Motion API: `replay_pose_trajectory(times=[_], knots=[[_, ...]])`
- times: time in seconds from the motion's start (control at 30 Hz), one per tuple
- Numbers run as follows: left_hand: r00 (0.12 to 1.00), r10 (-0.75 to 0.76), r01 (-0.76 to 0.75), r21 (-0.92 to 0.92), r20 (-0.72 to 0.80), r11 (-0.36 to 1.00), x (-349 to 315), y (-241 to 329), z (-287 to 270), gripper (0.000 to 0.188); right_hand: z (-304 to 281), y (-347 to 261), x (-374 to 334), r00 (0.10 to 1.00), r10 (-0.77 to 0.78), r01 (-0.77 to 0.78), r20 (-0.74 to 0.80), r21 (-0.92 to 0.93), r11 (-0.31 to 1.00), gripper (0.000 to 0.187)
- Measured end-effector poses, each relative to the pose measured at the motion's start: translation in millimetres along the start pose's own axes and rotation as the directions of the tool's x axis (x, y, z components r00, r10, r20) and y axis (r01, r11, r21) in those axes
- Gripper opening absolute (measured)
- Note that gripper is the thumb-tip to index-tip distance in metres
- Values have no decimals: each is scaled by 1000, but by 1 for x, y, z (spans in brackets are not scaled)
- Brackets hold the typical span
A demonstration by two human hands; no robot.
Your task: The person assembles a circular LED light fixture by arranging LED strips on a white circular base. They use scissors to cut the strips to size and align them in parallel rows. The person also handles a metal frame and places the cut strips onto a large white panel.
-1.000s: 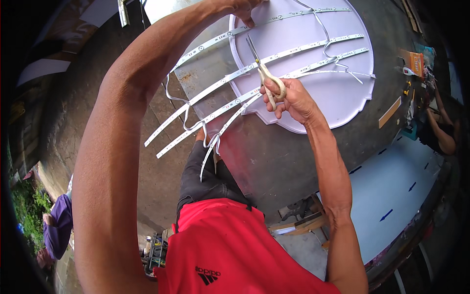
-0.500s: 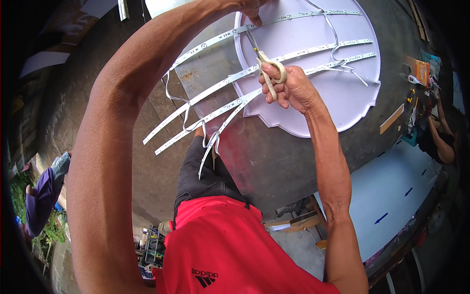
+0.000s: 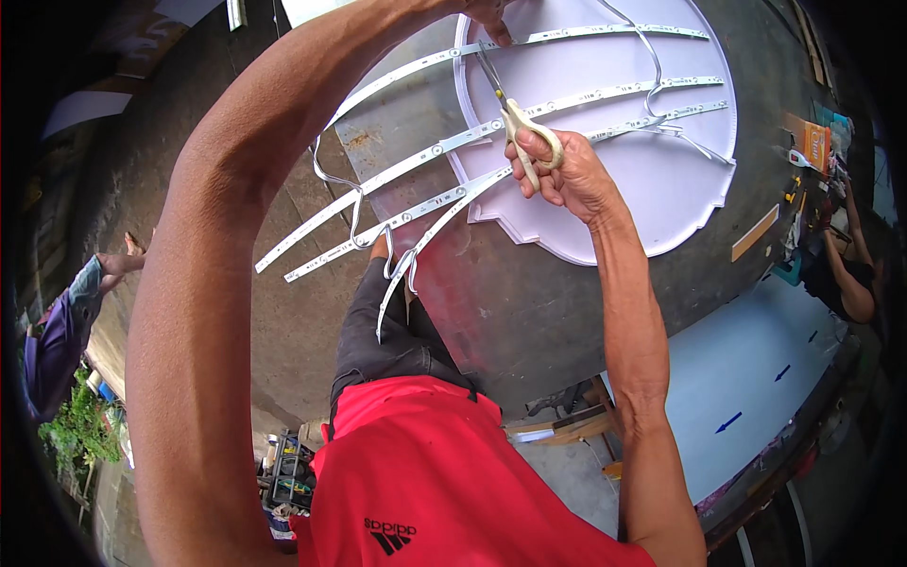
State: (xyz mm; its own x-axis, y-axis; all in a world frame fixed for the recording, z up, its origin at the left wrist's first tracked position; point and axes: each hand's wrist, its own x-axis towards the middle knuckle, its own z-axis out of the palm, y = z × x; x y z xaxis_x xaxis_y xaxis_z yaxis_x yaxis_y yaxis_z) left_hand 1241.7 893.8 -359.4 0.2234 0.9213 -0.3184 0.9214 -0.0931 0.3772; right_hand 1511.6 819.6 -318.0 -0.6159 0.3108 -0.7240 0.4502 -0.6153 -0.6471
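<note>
My right hand (image 3: 572,177) is closed around the cream handles of a pair of scissors (image 3: 525,137). Their metal blades point up and away, and the tips reach the farthest LED strip (image 3: 586,32). My left hand (image 3: 487,14), partly cut off by the top edge, has its fingers on that strip just beside the blade tips. Several white LED strips, such as the middle LED strip (image 3: 402,170), run side by side, linked by looping white wires (image 3: 357,213). They lie across a round white panel (image 3: 605,213) with a stepped rim; their left ends stick out past it.
The panel rests on a dark metal table (image 3: 529,312). At right are a wooden strip (image 3: 756,232), an orange box (image 3: 803,137) and another person's arm (image 3: 846,269). A light-blue sheet (image 3: 746,387) lies lower right. Another person (image 3: 71,331) is at far left; a crate of tools (image 3: 288,472) sits below.
The LED strips have shifted slightly, their left ends moving left and up. The scissors and my right hand have moved a little to the right. The person at far left has shifted.
</note>
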Motion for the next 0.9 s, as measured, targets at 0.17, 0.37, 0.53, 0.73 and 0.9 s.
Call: replay_pose_trajectory(times=[0.17,0.37,0.53,0.73,0.9], knots=[[1000,-2,2,-19,-31,1000,-5,-7,0,108,11,-2,1,999,-19,20,-34,19,1000,44],[997,64,-65,-4,-46,998,-1,-13,4,110,13,1,2,997,-11,10,-77,-16,1000,33],[946,137,-173,-103,-293,979,-12,-26,13,101,14,4,3,995,-15,19,-100,38,999,40],[815,-353,1,-607,-460,795,-69,-4,15,41,12,7,-4,992,-40,52,-122,102,993,38],[902,-432,257,-815,9,520,-123,15,14,42,24,4,-9,993,-70,76,-95,62,995,37]])
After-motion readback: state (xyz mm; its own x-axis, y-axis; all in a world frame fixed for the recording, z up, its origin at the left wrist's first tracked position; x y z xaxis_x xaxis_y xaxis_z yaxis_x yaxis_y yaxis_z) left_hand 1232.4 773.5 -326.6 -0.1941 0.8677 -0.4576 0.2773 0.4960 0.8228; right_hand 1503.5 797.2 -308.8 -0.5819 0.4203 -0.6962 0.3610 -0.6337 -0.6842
